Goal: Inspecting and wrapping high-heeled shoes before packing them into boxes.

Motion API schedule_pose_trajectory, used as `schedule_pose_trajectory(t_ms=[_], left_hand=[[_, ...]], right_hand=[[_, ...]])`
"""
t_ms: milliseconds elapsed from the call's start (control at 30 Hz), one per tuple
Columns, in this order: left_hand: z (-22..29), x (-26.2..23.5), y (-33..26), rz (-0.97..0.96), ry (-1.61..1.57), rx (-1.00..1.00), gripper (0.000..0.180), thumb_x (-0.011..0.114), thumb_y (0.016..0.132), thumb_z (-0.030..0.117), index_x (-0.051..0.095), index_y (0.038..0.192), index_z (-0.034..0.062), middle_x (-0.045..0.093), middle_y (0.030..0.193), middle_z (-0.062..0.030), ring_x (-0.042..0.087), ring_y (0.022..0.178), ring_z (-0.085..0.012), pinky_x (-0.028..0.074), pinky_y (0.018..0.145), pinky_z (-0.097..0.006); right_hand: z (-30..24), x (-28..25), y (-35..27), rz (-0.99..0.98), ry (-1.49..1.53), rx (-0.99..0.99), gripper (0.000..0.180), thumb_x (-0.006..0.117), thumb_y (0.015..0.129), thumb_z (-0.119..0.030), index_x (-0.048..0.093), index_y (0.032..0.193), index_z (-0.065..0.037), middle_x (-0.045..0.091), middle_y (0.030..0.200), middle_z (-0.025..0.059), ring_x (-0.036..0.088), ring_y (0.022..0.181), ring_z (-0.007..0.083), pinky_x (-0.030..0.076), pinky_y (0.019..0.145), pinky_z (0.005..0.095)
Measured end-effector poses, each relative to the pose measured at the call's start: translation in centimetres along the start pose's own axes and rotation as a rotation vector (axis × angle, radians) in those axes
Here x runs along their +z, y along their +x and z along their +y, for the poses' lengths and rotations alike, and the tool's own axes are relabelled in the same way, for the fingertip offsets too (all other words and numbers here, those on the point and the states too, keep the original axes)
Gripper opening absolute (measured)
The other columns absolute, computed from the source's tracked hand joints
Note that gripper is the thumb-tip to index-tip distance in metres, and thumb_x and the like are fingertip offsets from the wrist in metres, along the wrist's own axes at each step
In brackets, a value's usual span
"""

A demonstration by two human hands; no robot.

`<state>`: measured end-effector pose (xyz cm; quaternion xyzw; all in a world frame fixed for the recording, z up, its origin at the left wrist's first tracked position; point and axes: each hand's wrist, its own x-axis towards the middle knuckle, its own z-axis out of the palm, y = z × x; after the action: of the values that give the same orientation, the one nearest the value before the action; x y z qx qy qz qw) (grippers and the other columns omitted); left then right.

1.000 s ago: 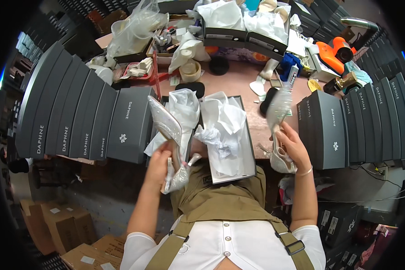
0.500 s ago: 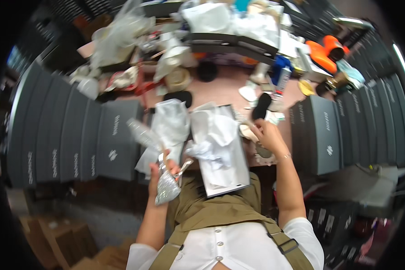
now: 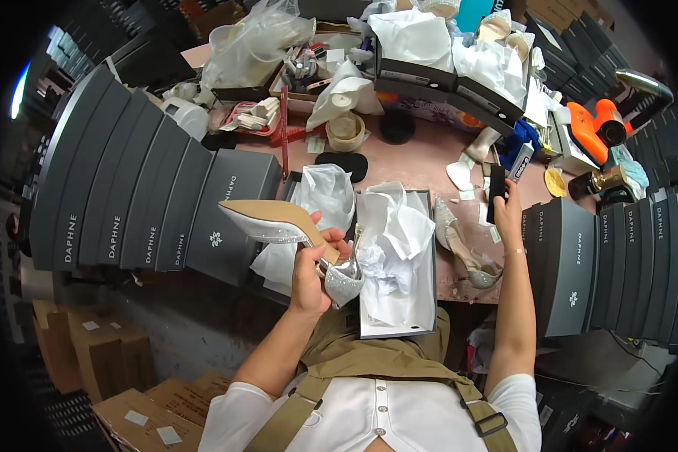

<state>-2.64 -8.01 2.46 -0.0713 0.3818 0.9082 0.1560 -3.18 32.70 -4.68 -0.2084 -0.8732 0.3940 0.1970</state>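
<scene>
Gripping in both hands; clock directions are from the open shoebox at front centre. Left hand, about 9 o'clock, has thumb and fingers closed around the shank of a glittery silver pump, toe out toward 10, tan sole turned up. Probably held there because the shank is narrow and leaves sole and toe uncovered. Right hand, 2 o'clock, pinches a flat black pad by its right side. Second pump lies on the pink table at 3, just beside the box, presumably parked within reach. White tissue fills most of the box, likely as padding.

Hidden: left palm is behind the shoe; held pump's upper mostly faces away. Can't tell what the pad is or whether it touches the table. Box floor is mostly under tissue.
</scene>
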Motion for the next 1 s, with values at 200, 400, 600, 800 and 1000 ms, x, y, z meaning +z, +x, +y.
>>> schedule_pose_trajectory(t_ms=[200, 400, 600, 800, 1000], left_hand=[[-0.7, 1.2, -1.2, 0.006, 0.112, 0.070, 0.051, 0.041, 0.092, 0.028, 0.030, 0.138, 0.0077, 0.054, 0.097, -0.0082, 0.055, 0.085, -0.0157, 0.050, 0.080, -0.038], [1.2, 0.0, -3.2, -0.051, -0.038, 0.028, 0.053, 0.040, 0.094, 0.037, 0.035, 0.135, 0.0043, 0.055, 0.085, -0.0076, 0.057, 0.070, -0.0179, 0.052, 0.065, -0.034], [1.1, 0.8, -4.0, -0.042, 0.035, 0.030, 0.062, 0.038, 0.091, 0.045, 0.032, 0.136, 0.0029, 0.055, 0.079, -0.0085, 0.058, 0.068, -0.0195, 0.053, 0.069, -0.036], [2.9, -1.2, -4.6, -0.192, -0.056, 0.059, 0.063, 0.041, 0.092, 0.044, 0.032, 0.135, -0.0007, 0.055, 0.085, -0.0063, 0.057, 0.068, -0.0166, 0.053, 0.065, -0.036], [1.6, -2.3, -3.0, -0.130, 0.089, 0.152, 0.068, 0.044, 0.090, 0.046, 0.029, 0.140, 0.0018, 0.054, 0.085, -0.0048, 0.055, 0.072, -0.0141, 0.050, 0.064, -0.031]], right_hand=[[-21.2, 0.0, -14.3, -0.384, 0.120, -0.746, 0.058, 0.054, 0.063, 0.003, 0.058, 0.121, -0.005, 0.056, 0.106, 0.0155, 0.057, 0.095, 0.0328, 0.047, 0.086, 0.0395], [-17.4, 3.3, -20.5, -0.455, -0.136, -0.853, 0.045, 0.062, 0.066, -0.001, 0.065, 0.110, -0.007, 0.056, 0.090, 0.0093, 0.055, 0.076, 0.0260, 0.046, 0.064, 0.0363], [-24.3, 1.7, -20.8, -0.275, 0.201, -0.870, 0.051, 0.060, 0.065, 0.003, 0.064, 0.114, -0.008, 0.055, 0.085, 0.0096, 0.055, 0.073, 0.0260, 0.047, 0.065, 0.0366], [-19.4, 2.7, -21.4, -0.474, 0.082, -0.551, 0.042, 0.059, 0.073, 0.000, 0.062, 0.114, -0.006, 0.055, 0.090, 0.0132, 0.058, 0.072, 0.0281, 0.049, 0.066, 0.0401], [-21.9, 2.5, -23.2, -0.697, 0.340, -0.436, 0.050, 0.052, 0.073, 0.002, 0.055, 0.123, -0.002, 0.054, 0.098, 0.0172, 0.057, 0.089, 0.0335, 0.047, 0.080, 0.0339]])
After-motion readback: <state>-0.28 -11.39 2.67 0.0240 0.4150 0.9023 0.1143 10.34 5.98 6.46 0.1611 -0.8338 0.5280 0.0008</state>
